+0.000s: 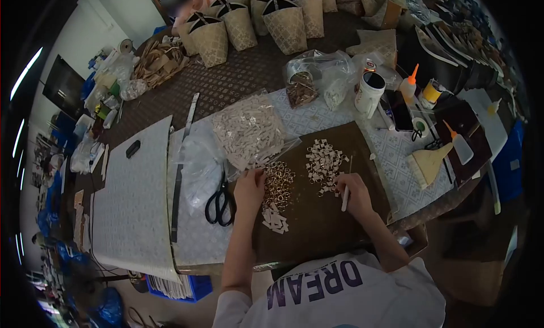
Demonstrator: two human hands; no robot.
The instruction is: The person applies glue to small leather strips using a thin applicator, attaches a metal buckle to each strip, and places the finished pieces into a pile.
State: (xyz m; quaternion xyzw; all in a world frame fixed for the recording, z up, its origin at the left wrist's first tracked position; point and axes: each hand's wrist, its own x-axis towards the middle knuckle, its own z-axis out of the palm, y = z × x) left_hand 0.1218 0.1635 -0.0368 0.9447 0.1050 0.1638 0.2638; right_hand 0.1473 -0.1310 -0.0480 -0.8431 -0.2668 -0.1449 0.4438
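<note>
My left hand (250, 187) rests at the left edge of a heap of small gold-coloured metal rings (278, 183), its fingers bent together. What they pinch, if anything, is hidden. In my right hand (355, 195) is a slim white pen-like stick (345, 200), held upright beside a pile of small folded cream-coloured tabs (324, 161). Flat cream strips (275, 220) lie just below the rings. All of these are on a brown board (317, 231). Black-handled scissors (220, 208) lie left of my left wrist.
A clear bag of cream strips (249, 129) lies beyond my left hand. A long metal ruler (184, 152) crosses the table. At right are a white mug (370, 94), glue bottles (462, 147) and a phone (400, 111). Patterned bags (285, 27) stand at the back, near another person (190, 5).
</note>
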